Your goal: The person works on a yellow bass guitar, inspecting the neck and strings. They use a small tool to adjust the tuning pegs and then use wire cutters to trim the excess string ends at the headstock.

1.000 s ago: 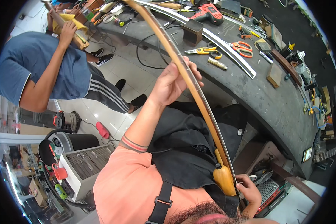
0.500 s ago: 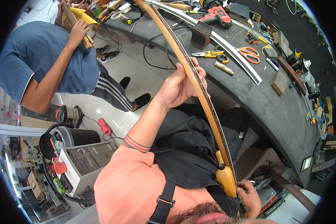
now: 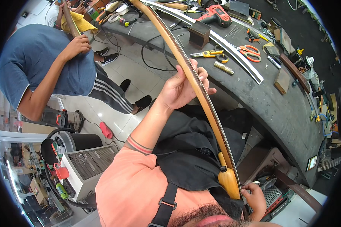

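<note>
Slanting from upper left to lower right across the black apron (image 3: 185, 159), the guitar neck (image 3: 195, 81) is held midway between the left hand (image 3: 177, 90)'s thumb and fingers; its lower end is met by the right hand (image 3: 256, 200), whose grip cannot be told. Since half a second ago, one left finger has been straightened outward.

Grey workbench (image 3: 263, 100) with red drill (image 3: 216, 15) and orange-handled scissors (image 3: 249, 52)
</note>
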Motion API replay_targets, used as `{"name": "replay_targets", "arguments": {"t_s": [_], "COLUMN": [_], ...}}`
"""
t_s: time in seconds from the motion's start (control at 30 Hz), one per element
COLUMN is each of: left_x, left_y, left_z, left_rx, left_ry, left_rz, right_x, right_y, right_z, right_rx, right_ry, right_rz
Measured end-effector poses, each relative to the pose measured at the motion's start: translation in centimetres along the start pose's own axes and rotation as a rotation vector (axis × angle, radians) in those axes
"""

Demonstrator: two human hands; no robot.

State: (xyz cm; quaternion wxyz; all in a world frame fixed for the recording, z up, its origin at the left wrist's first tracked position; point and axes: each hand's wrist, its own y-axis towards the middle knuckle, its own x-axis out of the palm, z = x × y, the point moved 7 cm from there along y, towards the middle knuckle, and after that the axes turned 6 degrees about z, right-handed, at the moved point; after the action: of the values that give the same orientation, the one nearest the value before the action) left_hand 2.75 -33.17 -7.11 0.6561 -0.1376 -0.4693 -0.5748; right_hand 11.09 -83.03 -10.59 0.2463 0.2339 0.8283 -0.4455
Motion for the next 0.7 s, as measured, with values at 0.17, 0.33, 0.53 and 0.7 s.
{"name": "replay_targets", "arguments": {"t_s": [0.17, 0.33, 0.53, 0.7], "left_x": [0.9, 0.6, 0.6, 0.5], "left_y": [-0.4, -0.4, 0.4, 0.6], "left_z": [-0.2, -0.6, -1.0, -1.4], "left_rx": [-0.100, -0.024, -0.010, -0.013], "left_ry": [-0.067, -0.154, -0.119, -0.160], "left_rz": [0.043, 0.020, -0.053, -0.068], "right_x": [0.1, -0.2, -0.5, -1.0], "right_y": [-0.1, -0.1, 0.1, -0.2], "right_z": [0.4, -0.3, -0.6, -1.4], "right_rx": [0.015, -0.014, -0.018, -0.012], "right_ry": [-0.015, -0.080, -0.164, -0.156], "right_rz": [0.002, 0.018, 0.007, -0.036]}}
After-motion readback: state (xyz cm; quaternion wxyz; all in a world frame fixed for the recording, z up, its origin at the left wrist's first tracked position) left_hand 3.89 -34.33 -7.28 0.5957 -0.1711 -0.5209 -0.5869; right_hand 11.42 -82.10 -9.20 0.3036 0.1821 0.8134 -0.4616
